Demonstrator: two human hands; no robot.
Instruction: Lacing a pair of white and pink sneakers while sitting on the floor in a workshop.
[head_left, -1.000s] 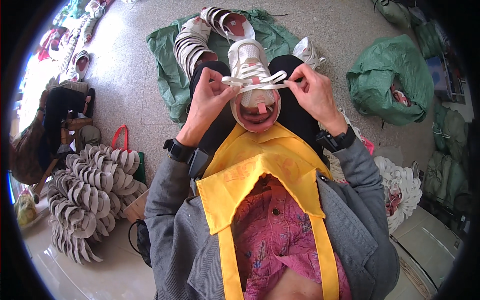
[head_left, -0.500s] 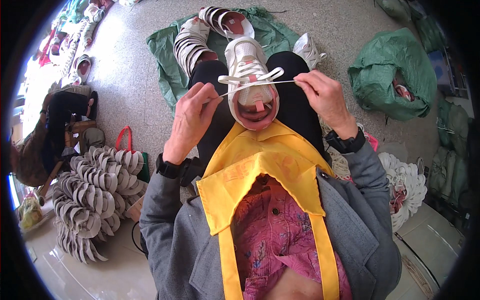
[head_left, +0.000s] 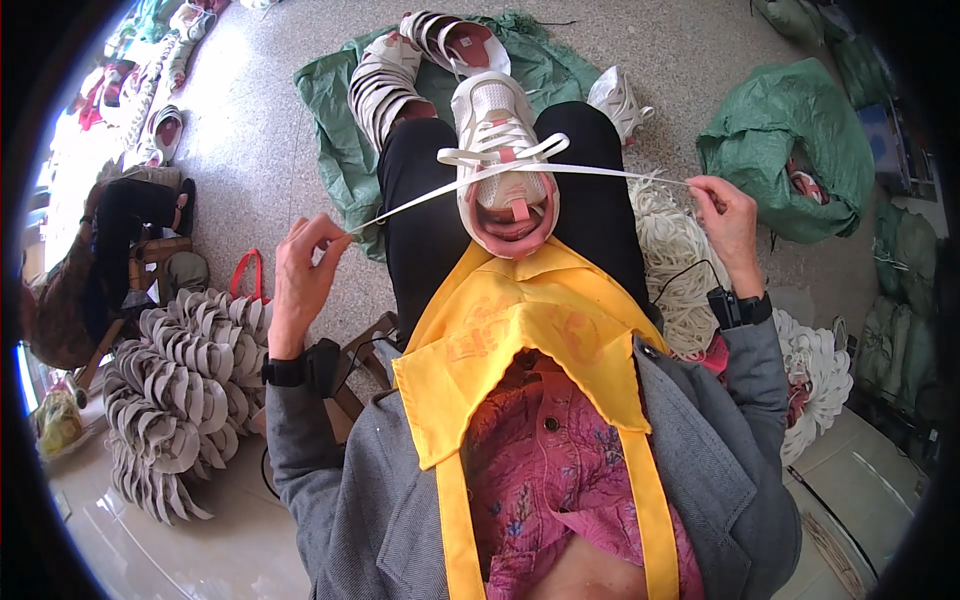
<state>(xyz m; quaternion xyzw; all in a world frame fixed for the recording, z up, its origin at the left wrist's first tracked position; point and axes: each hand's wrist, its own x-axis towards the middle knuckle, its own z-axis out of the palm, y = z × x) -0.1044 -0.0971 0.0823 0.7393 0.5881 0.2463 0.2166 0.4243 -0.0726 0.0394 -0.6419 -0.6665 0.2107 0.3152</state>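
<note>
A white and pink sneaker (head_left: 500, 130) rests between my knees, its toe pointing away and its pink opening towards me. A white shoelace (head_left: 420, 200) crosses over its tongue and stretches out to both sides, with a loop standing across the top. My left hand (head_left: 308, 270) pinches one lace end out beyond my left knee. On the other side, my right hand (head_left: 728, 222) pinches the other end between thumb and fingers. Both lace ends look taut and nearly straight.
Nested shoe uppers (head_left: 385, 85) lie on a green sheet (head_left: 335, 130) ahead. Another sneaker (head_left: 617, 100) sits right of my knees, beside a green sack (head_left: 790, 140). White laces (head_left: 675, 260) pile by my right thigh; stacked grey pieces (head_left: 190, 390) stand left. Another person (head_left: 130, 230) sits far left.
Both hands have drawn apart, the left out to the left and nearer me, the right out to the right. The lace ends have lengthened between them and the sneaker, which stays in place.
</note>
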